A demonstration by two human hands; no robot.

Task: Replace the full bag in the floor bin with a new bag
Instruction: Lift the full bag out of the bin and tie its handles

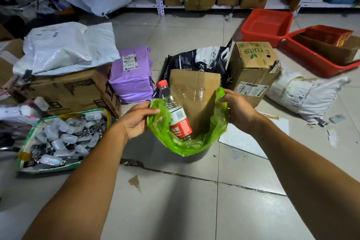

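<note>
A green plastic bag [210, 134] lines a small dark floor bin [196, 157], whose wall shows only below the bag's front rim. Out of the bag stick a clear water bottle [176, 117] with a red cap and red label, and a tall flat piece of cardboard [194, 95]. My left hand [137, 121] pinches the bag's left edge. My right hand [236, 109] grips the bag's right edge, pulled up into a peak. Both hands hold the rim apart above the bin.
Parcels crowd the tiled floor: a purple package [132, 76], a brown carton [66, 93] under a white sack [66, 48], a "Fruits" box [253, 68], a white sack [303, 93]. A tray of small clips [64, 138] lies left. Red crates [266, 25] stand back right.
</note>
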